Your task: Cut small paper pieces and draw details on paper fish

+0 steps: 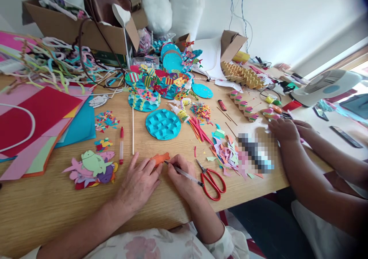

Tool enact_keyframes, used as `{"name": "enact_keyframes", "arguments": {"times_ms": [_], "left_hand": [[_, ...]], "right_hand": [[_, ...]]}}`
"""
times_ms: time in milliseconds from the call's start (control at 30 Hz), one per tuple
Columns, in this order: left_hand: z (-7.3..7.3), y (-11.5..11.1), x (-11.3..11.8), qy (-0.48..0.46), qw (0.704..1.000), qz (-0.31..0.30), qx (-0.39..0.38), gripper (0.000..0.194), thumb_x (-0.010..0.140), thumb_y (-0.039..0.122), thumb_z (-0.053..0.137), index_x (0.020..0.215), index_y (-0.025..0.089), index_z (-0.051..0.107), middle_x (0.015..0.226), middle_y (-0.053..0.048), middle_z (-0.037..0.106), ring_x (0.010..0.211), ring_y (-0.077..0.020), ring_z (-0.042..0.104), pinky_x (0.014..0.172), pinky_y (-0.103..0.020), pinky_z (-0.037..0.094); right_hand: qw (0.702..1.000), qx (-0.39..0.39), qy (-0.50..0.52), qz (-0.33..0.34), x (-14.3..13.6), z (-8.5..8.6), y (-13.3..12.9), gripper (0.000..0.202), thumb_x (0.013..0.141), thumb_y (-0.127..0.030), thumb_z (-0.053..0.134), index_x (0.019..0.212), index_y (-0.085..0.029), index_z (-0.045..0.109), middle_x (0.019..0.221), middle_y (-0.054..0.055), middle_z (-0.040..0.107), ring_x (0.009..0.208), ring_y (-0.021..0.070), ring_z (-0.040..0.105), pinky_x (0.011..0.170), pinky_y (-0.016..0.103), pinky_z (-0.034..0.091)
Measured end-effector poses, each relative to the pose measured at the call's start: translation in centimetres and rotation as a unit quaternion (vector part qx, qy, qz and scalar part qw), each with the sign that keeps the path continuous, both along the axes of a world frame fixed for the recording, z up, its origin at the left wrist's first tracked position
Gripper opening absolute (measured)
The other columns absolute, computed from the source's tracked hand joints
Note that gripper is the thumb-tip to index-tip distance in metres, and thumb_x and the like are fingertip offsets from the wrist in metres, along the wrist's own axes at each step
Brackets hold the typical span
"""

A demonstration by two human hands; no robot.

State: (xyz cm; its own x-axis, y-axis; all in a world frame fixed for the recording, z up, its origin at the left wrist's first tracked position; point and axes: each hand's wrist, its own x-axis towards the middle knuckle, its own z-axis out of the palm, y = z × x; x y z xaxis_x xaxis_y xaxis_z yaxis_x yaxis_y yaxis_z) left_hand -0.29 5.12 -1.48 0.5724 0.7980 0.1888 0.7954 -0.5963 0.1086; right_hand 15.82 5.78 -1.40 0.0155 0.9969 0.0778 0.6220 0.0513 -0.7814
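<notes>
An orange paper fish [161,158] lies on the wooden table in front of me. My left hand [140,182] rests flat, its fingers spread and the fingertips on the fish's left part. In my right hand [184,176] is a pen [188,176] with a clear barrel and dark ends, its tip at the fish's right end. Red-handled scissors [212,180] lie just right of that hand. To the left sits a pile of cut paper fish [93,166], a pale green one on top. A red marker [121,146] lies beyond my left hand.
A blue paper disc [163,124], glue bottles [181,113] and paper scraps [225,151] lie ahead. Coloured sheets [43,125] cover the left side. A cardboard box [71,33] stands at the back. At the right, another person's hands [284,128] work near pink-and-green paper pieces.
</notes>
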Motion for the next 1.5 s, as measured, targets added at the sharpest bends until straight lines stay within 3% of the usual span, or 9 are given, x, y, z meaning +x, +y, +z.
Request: {"name": "enact_keyframes", "arguments": {"times_ms": [1167, 1367, 1500], "left_hand": [[0.0, 0.0, -0.06, -0.007, 1.0, -0.002, -0.002, 0.032, 0.083, 0.019, 0.054, 0.114, 0.019, 0.059, 0.104, -0.007, 0.064, 0.098, -0.0251, 0.055, 0.1, -0.057, 0.03], [-0.09, -0.07, 0.05, -0.013, 1.0, 0.001, 0.006, 0.028, 0.084, 0.02, 0.053, 0.11, 0.02, 0.061, 0.1, -0.007, 0.064, 0.096, -0.0246, 0.056, 0.099, -0.056, 0.031], [0.43, -0.17, -0.31, -0.036, 0.999, -0.007, 0.009, 0.028, 0.084, 0.018, 0.05, 0.11, 0.021, 0.06, 0.103, -0.006, 0.065, 0.098, -0.0237, 0.056, 0.101, -0.056, 0.029]], "right_hand": [[1.0, 0.011, 0.006, -0.013, -0.12, 0.0, 0.02, 0.009, 0.072, -0.021, 0.046, 0.064, -0.019, 0.05, 0.054, -0.004, 0.049, 0.049, 0.0099, 0.043, 0.049, 0.021, 0.032], [0.988, -0.015, 0.148, -0.047, 0.22, -0.27, 0.12, 0.007, 0.071, -0.023, 0.047, 0.065, -0.019, 0.049, 0.053, -0.005, 0.047, 0.048, 0.0094, 0.041, 0.046, 0.021, 0.031], [0.975, -0.038, 0.214, -0.056, 0.47, 0.54, 0.25, 0.007, 0.069, -0.024, 0.048, 0.063, -0.02, 0.049, 0.052, -0.005, 0.048, 0.048, 0.0099, 0.041, 0.046, 0.021, 0.032]]}}
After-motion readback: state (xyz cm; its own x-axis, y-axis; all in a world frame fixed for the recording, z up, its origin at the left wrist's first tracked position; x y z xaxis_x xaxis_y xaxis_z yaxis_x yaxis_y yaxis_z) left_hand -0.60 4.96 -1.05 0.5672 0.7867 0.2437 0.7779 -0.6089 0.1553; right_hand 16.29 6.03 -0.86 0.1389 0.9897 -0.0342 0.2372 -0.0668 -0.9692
